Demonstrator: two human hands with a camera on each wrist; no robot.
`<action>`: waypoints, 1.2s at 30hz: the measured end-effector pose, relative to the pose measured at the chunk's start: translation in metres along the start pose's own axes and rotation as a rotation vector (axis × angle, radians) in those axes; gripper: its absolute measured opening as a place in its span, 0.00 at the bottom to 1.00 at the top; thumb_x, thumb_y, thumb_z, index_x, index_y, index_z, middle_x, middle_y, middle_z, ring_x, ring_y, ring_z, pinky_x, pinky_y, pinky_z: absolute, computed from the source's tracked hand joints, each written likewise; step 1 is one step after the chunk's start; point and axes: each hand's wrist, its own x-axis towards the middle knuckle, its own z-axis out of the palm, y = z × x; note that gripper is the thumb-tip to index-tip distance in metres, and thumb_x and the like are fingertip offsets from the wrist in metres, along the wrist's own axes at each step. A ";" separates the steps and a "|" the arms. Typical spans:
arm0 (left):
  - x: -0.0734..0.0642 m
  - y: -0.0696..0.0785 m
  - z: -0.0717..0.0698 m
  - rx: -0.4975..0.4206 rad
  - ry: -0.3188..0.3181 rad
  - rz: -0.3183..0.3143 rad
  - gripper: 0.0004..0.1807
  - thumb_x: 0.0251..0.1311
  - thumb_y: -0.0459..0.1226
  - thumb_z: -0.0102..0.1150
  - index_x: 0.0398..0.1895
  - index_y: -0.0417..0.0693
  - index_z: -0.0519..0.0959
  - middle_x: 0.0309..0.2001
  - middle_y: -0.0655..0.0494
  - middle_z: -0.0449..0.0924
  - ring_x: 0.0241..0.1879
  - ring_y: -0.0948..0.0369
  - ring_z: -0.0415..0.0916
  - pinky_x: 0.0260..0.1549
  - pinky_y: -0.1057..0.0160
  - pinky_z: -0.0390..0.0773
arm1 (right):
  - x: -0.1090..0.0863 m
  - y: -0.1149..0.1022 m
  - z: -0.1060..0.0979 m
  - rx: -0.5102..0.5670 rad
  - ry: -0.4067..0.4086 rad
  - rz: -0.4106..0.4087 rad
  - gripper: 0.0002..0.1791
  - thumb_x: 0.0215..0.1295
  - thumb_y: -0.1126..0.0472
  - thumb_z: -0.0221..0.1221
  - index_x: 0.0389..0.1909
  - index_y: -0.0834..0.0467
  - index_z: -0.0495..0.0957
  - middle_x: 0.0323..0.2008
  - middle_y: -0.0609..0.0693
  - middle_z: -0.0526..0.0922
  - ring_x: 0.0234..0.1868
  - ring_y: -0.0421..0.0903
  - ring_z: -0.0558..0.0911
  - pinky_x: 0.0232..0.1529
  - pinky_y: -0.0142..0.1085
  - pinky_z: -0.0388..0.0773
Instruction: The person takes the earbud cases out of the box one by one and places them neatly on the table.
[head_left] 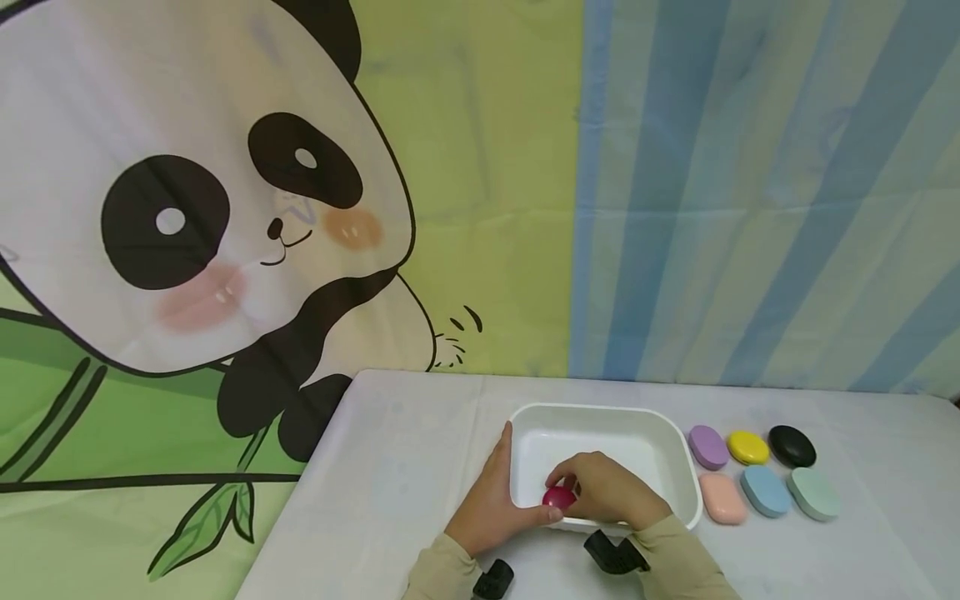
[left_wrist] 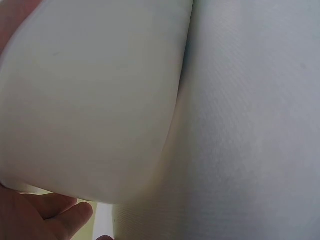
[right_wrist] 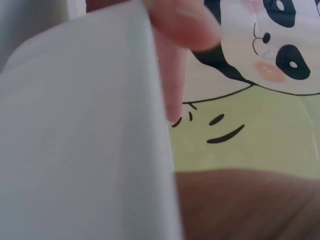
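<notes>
A white plastic tub (head_left: pixel 622 437) stands on the table. My left hand (head_left: pixel 495 504) grips its front left corner, fingers along the left side and thumb at the front rim. In the left wrist view, the fingers (left_wrist: pixel 70 217) of that hand show beyond the tub's pale outer wall (left_wrist: pixel 95 110). My right hand (head_left: pixel 611 487) reaches over the front rim with bent fingers and pinches a glossy dark-pink soap bar (head_left: pixel 558 497) inside the front left corner. The tub wall (right_wrist: pixel 90 140) hides this soap in the right wrist view.
Right of the tub lie two rows of soap bars: purple (head_left: pixel 708 447), yellow (head_left: pixel 748 447) and black (head_left: pixel 792 447) behind, peach (head_left: pixel 723 499), blue (head_left: pixel 766 491) and mint (head_left: pixel 813 493) in front. A panda-print cloth (head_left: pixel 480 167) hangs behind the white table (head_left: pixel 405 450).
</notes>
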 end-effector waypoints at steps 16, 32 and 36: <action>-0.001 0.002 0.002 -0.014 -0.003 -0.002 0.69 0.35 0.63 0.69 0.73 0.61 0.32 0.72 0.61 0.41 0.68 0.59 0.46 0.62 0.46 0.57 | -0.005 0.015 0.004 -0.022 -0.007 -0.097 0.16 0.49 0.63 0.68 0.43 0.55 0.83 0.31 0.42 0.76 0.31 0.37 0.73 0.34 0.29 0.71; -0.002 0.001 0.001 -0.016 -0.009 0.022 0.68 0.35 0.62 0.69 0.73 0.59 0.32 0.73 0.59 0.41 0.69 0.59 0.46 0.62 0.47 0.56 | -0.007 0.013 0.008 -0.116 0.087 -0.019 0.21 0.46 0.60 0.70 0.43 0.60 0.80 0.35 0.46 0.77 0.35 0.40 0.75 0.36 0.32 0.75; 0.000 0.005 -0.002 -0.003 -0.017 0.004 0.69 0.34 0.65 0.68 0.73 0.58 0.33 0.72 0.57 0.43 0.68 0.58 0.48 0.62 0.47 0.58 | -0.009 0.011 0.005 -0.190 0.155 0.032 0.23 0.46 0.63 0.69 0.46 0.61 0.78 0.37 0.48 0.76 0.38 0.42 0.75 0.41 0.37 0.77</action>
